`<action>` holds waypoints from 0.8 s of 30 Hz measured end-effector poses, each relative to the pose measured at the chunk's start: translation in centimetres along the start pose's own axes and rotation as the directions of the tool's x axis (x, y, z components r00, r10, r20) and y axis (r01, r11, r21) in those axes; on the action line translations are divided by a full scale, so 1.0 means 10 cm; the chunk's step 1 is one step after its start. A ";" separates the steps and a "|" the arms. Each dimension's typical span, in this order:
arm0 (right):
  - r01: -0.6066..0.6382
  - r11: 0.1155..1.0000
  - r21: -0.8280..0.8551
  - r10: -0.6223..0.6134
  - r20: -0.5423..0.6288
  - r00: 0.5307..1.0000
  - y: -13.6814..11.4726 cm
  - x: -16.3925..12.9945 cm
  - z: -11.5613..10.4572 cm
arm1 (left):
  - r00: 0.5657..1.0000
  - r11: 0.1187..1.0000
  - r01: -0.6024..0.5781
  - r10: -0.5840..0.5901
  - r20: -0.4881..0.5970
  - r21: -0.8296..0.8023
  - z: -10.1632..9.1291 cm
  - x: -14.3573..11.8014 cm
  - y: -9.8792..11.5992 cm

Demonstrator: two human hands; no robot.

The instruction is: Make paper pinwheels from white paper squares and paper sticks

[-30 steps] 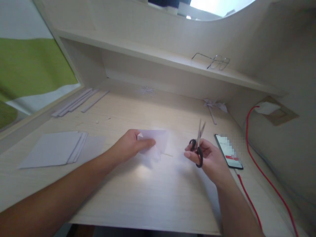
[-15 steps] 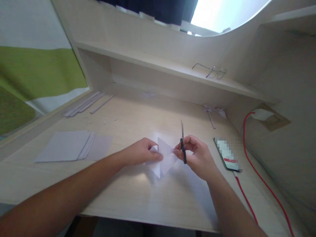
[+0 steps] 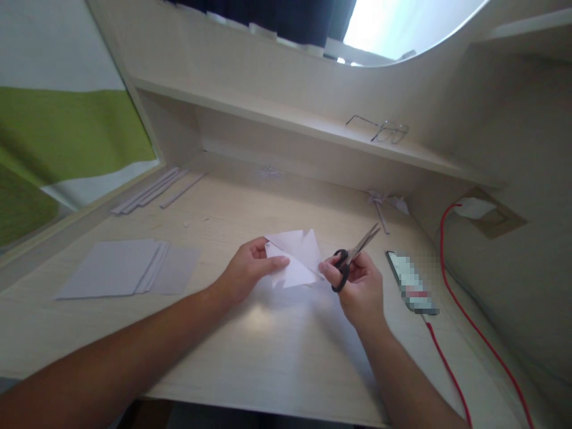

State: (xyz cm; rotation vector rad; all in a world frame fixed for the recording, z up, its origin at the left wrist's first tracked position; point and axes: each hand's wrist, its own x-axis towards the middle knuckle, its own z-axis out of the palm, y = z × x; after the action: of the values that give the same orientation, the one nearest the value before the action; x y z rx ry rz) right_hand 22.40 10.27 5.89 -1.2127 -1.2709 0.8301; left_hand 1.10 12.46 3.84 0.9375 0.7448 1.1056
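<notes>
My left hand pinches the left edge of a folded white paper, held just above the light wooden desk. My right hand grips black-handled scissors whose blades point up and to the right, away from the paper. The right thumb and fingertips also touch the paper's right corner. Both hands meet at the middle of the desk.
A stack of white sheets lies at the left, and paper strips lie behind it. A phone on a red cable rests at the right. Glasses sit on the shelf. Paper scraps lie under it.
The paper went from a downward-hanging triangle to a flatter, raised shape. The scissors swung from upright to pointing up-right. The right hand shifted slightly right.
</notes>
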 end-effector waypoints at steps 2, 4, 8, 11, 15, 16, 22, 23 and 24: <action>0.025 1.000 -0.002 -0.025 0.032 0.999 0.01 -0.04 0.01 | 0.999 0.995 0.035 -0.038 0.031 0.093 0.02 -0.03 -0.02; 0.043 0.999 -0.006 -0.043 0.068 0.997 0.02 -0.06 0.02 | 0.997 0.983 0.067 -0.073 0.027 0.173 0.03 -0.05 -0.01; 0.036 0.999 0.007 -0.036 0.111 0.993 0.03 -0.09 0.04 | 0.995 0.970 0.095 -0.096 -0.005 0.224 0.05 -0.06 0.02; 0.009 1.000 0.018 -0.011 0.119 0.993 0.03 -0.10 0.06 | 0.995 0.966 0.101 -0.096 -0.033 0.239 0.06 -0.06 0.04; 0.005 1.000 0.011 -0.006 0.117 0.993 0.02 -0.10 0.08 | 0.992 0.959 0.110 -0.088 -0.093 0.263 0.08 -0.08 0.09; 0.002 1.000 0.009 -0.003 0.120 0.993 0.02 -0.09 0.07 | 0.990 0.957 0.108 -0.079 -0.118 0.268 0.09 -0.08 0.11; -0.082 0.976 -0.201 0.137 0.276 0.951 0.01 0.05 -0.07 | 0.947 0.970 -0.007 0.085 -0.310 0.243 0.03 -0.04 0.16; -0.094 0.965 -0.246 0.172 0.314 0.934 0.00 0.07 -0.10 | 0.942 0.975 -0.025 0.097 -0.321 0.220 0.01 -0.03 0.17; -0.102 0.954 -0.283 0.202 0.353 0.914 0.00 0.08 -0.13 | 0.940 0.980 -0.039 0.103 -0.327 0.196 -0.01 -0.02 0.18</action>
State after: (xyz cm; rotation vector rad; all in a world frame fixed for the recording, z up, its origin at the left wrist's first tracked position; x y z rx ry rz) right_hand 23.76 10.78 6.26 -1.4200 -1.6538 1.0755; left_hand 0.24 12.58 5.38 0.9495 1.1173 1.2941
